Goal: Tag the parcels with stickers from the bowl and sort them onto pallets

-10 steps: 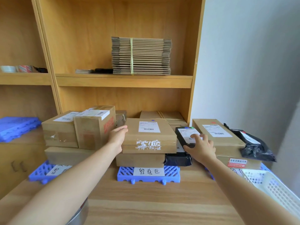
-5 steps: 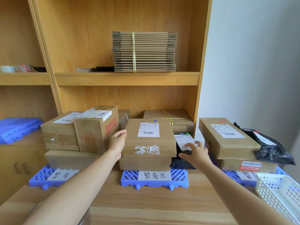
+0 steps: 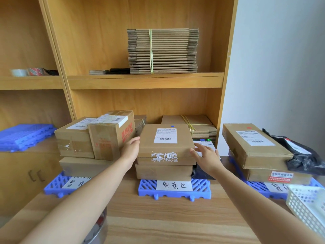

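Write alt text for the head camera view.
Two bare hands flank the top parcel on the middle pallet: left hand flat against its left side, right hand open at its right corner. More parcels sit on the left pallet and right pallet.

Just past the fingers (image 3: 199, 147) of the right hand (image 3: 205, 155), a black parcel (image 3: 202, 173) shows only a label corner and a dark strip. The hand and the stacked boxes (image 3: 165, 155) cover the rest of it. Well below the fingers (image 3: 136, 140) of the left hand (image 3: 131, 148), a metal bowl (image 3: 95, 231) lies mostly under the forearm (image 3: 88, 191) and is cut by the bottom edge, its contents unseen. That forearm also covers part of the left pallet's label (image 3: 75, 184). Far right of the right fingers, a white basket (image 3: 306, 205) runs off the frame. The print on the shipping labels (image 3: 165, 136) is too small to read.
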{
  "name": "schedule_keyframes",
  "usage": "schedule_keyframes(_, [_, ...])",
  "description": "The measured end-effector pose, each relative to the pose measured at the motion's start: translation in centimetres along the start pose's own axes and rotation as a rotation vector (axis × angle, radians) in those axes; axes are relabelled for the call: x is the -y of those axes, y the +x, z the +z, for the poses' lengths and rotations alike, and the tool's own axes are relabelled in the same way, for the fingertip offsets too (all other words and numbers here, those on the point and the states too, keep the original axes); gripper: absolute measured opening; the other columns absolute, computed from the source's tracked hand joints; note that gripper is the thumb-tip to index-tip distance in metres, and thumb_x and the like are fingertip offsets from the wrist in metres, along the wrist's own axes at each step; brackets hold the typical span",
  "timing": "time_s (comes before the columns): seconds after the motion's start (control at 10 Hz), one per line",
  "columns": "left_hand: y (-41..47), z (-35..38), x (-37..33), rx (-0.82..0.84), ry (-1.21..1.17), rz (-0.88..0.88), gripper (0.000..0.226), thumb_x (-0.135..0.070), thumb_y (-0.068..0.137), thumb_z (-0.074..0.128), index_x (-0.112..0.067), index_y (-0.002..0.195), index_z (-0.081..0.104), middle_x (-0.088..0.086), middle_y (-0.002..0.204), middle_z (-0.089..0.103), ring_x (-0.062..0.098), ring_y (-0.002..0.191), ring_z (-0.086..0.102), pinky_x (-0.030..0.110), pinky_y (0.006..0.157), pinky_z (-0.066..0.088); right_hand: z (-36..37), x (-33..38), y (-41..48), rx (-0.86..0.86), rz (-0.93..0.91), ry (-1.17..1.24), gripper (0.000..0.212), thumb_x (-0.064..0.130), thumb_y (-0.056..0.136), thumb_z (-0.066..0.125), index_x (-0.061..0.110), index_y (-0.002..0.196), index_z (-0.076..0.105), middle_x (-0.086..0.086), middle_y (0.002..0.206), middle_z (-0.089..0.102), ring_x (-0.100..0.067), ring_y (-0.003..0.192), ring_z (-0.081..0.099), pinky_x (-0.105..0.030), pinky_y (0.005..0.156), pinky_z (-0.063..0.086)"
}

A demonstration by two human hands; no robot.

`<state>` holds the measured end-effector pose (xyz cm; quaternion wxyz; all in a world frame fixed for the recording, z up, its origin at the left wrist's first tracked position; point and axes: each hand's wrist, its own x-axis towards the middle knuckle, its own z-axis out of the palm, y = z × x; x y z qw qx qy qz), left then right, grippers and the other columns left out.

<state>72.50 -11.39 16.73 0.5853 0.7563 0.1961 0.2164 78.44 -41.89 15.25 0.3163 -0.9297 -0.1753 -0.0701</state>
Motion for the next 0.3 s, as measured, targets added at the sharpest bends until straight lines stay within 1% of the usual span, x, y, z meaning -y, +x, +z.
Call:
schedule_keyframes(0.1, [0.02, -0.52, 0.09, 0.066, 0.006, -0.061, 0.038, -0.034, 0.101, 0.047, -0.039, 0.137, 0.059, -0.009, 0.149, 0.048, 0.020, 0.138, 0.042, 0.049, 0.116, 0.034, 0.36, 0.65, 0.14, -0.009, 0.017, -0.007, 0.060, 0.064, 0.100, 0.032, 0.031, 0.149, 0.041, 0.012, 0.136, 0.062, -0.020, 0.141, 0.037, -0.055, 0.120, 0.003])
schedule_keyframes(0.2, [-0.27, -0.59, -0.22, 0.076, 0.066, 0.002, 0.040, -0.031, 0.105, 0.044, -0.033, 0.144, 0.052, -0.007, 0.152, 0.046, 0.016, 0.135, 0.045, 0.031, 0.112, 0.035, 0.56, 0.91, 0.11, -0.008, 0.026, 0.008, 0.058, 0.060, 0.101, 0.034, 0.030, 0.150, 0.039, 0.012, 0.138, 0.061, -0.022, 0.141, 0.037, -0.055, 0.120, 0.008])
schedule_keyframes(0.3, [-0.69, -0.27, -0.48, 0.017, 0.179, 0.055, 0.043, -0.034, 0.106, 0.038, -0.029, 0.148, 0.048, -0.006, 0.144, 0.051, 0.012, 0.113, 0.054, 0.021, 0.089, 0.039, 0.86, 0.41, 0.64, -0.004, 0.015, -0.021, 0.061, 0.064, 0.100, 0.033, 0.033, 0.153, 0.033, 0.009, 0.139, 0.060, -0.024, 0.139, 0.040, -0.055, 0.119, 0.017])
